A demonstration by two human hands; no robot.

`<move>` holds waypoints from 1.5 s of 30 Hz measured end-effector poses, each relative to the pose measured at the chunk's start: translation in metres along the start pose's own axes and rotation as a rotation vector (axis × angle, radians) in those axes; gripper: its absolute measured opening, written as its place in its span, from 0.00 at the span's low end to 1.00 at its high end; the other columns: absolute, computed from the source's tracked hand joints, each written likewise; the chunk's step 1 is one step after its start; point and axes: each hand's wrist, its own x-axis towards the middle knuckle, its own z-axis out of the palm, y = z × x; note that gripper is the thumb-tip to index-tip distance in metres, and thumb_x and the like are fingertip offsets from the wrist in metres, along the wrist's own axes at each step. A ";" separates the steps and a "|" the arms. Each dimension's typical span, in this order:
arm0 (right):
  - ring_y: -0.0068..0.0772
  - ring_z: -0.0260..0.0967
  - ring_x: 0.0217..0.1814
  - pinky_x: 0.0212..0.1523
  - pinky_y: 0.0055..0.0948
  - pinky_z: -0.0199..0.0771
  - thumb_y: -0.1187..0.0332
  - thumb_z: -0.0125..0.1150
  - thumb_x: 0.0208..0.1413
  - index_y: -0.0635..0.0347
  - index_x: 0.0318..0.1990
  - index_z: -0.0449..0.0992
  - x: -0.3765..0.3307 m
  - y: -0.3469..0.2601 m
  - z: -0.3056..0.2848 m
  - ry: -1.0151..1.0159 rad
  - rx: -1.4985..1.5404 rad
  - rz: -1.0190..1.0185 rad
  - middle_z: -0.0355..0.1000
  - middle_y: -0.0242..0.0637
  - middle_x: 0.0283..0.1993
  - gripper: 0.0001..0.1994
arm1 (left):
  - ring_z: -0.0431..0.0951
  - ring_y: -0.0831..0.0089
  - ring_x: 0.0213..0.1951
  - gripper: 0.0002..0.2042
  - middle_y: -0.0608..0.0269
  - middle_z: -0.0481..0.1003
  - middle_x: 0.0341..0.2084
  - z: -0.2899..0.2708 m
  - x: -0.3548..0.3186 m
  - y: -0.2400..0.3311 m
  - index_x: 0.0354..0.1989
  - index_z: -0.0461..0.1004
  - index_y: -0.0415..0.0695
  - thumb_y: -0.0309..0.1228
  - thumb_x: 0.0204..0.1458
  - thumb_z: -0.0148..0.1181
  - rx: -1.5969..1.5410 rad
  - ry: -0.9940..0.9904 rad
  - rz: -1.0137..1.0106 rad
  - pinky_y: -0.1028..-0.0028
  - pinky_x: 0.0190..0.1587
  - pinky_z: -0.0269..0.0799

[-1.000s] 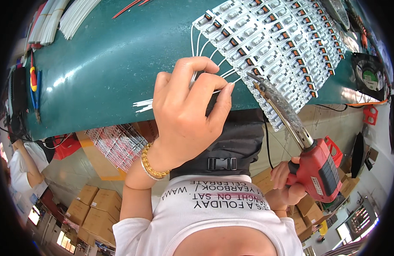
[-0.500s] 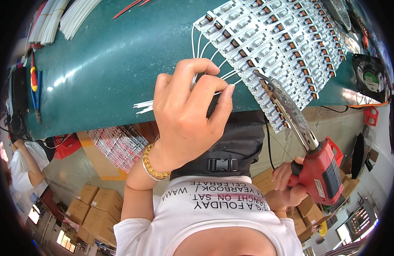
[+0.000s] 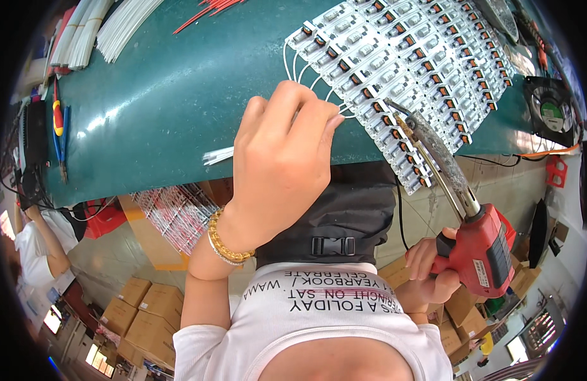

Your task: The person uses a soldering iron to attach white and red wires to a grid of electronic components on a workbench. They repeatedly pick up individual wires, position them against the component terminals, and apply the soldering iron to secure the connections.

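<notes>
My left hand (image 3: 280,155) is closed in a pinch by the left edge of a panel of small white circuit boards (image 3: 385,75). Thin white wires (image 3: 296,65) curve from that edge toward its fingers. A bundle of cut white wires (image 3: 218,155) sticks out behind the hand; the palm hides where they run. My right hand (image 3: 433,267) grips the red handle of a soldering gun (image 3: 487,254). The gun's long metal barrel slants up and left, and its tip is over the panel's lower left rows, close to the wire ends. Whether it touches is unclear.
The green tabletop (image 3: 173,95) carries bundled white wires (image 3: 125,28), red wires (image 3: 207,13) and a screwdriver (image 3: 57,114) at the left. A black fan (image 3: 550,113) stands at the right. Cardboard boxes (image 3: 150,317) stand on the floor; another person's arm (image 3: 49,241) shows far left.
My left hand has shifted slightly up and left, its fingers drawn closer together. The soldering gun's tip has moved a little up and right across the panel.
</notes>
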 end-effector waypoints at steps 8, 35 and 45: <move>0.21 0.56 0.11 0.16 0.22 0.58 0.40 0.52 0.53 0.72 0.57 0.57 -0.013 0.005 -0.010 0.007 -0.020 -0.009 0.58 0.26 0.11 0.39 | 0.69 0.59 0.45 0.06 0.60 0.74 0.40 -0.006 -0.006 0.014 0.25 0.73 0.43 0.21 0.37 0.64 0.005 -0.020 0.010 0.65 0.51 0.60; 0.21 0.54 0.11 0.16 0.22 0.58 0.41 0.51 0.54 0.72 0.57 0.57 -0.009 0.003 -0.007 -0.038 0.004 -0.031 0.58 0.26 0.12 0.39 | 0.69 0.60 0.44 0.08 0.62 0.73 0.38 0.005 -0.014 0.016 0.24 0.72 0.45 0.23 0.35 0.65 0.037 0.030 -0.024 0.57 0.54 0.57; 0.21 0.51 0.08 0.12 0.21 0.57 0.48 0.50 0.59 0.71 0.56 0.55 0.005 0.011 -0.014 -0.010 0.173 -0.134 0.55 0.29 0.11 0.32 | 0.69 0.64 0.41 0.09 0.64 0.73 0.34 -0.091 0.084 -0.124 0.34 0.74 0.47 0.31 0.43 0.61 0.834 0.176 0.209 0.63 0.43 0.62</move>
